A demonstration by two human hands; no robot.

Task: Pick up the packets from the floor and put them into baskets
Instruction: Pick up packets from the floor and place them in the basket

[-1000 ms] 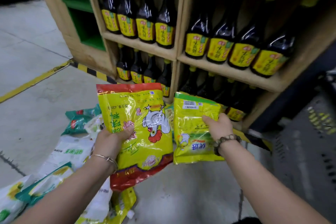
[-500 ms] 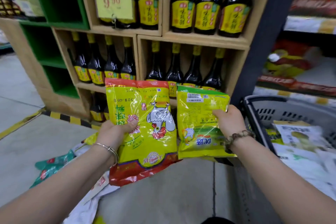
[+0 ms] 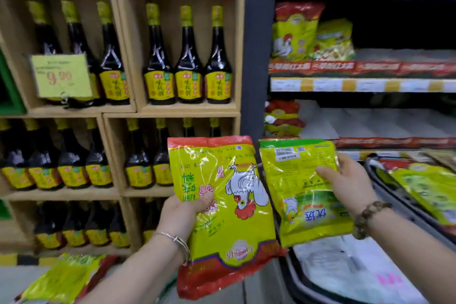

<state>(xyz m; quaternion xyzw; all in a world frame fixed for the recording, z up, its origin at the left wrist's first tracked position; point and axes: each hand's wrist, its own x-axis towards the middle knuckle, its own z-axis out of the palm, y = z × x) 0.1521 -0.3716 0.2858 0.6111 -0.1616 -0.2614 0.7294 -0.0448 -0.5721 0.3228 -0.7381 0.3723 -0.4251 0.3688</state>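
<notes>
**Two glossy seasoning packets held up beside a shopping basket**

The left hand (image 3: 182,215) grips a large, flat plastic packet (image 3: 222,205), with the thumb pressed across its front and the fingers hidden behind. This rooster packet is shiny and crinkled, yellow with red bands at both ends. A white rooster with a red comb and some Chinese characters are printed upside down.

Just to its right, the right hand (image 3: 350,185) pinches a smaller yellow-green packet (image 3: 303,195) by its right edge, with the thumb on the front. A white barcode sticker sits above the grip, near a green top band. Blue characters appear below the grip.

Below and right of this hand is a dark plastic basket (image 3: 401,201) holding similar yellow packets (image 3: 429,187).

Below the left forearm, another yellow packet (image 3: 64,279) lies on the floor.

Behind both hands, wooden shelves hold dark glass bottles (image 3: 187,64) with yellow labels and caps. A yellow price card (image 3: 61,75) reads 9.90.
</notes>
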